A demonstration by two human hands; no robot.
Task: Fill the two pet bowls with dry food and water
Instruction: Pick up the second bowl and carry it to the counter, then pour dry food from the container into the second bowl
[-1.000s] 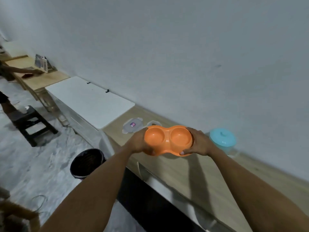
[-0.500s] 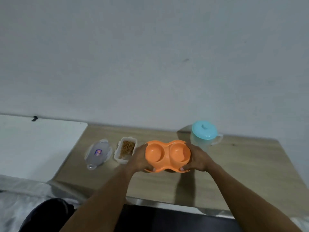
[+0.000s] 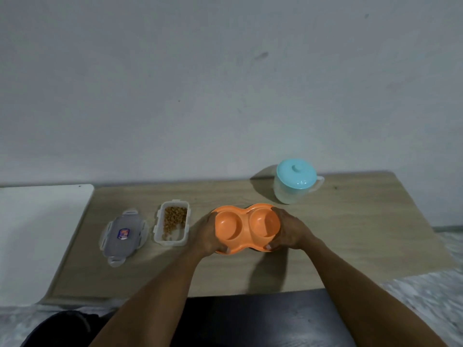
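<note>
Two hands, left (image 3: pixel 204 231) and right (image 3: pixel 292 230), grip the ends of an orange double bowl (image 3: pixel 246 227) over the tabletop (image 3: pixel 350 241). Left lie an open kibble box (image 3: pixel 172 226) and its lid (image 3: pixel 123 235); far right stands a lidded jug (image 3: pixel 294 181).

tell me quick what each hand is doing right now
Left hand: closed on the left end of the orange plastic double pet bowl.
Right hand: closed on the bowl's right end.
</note>
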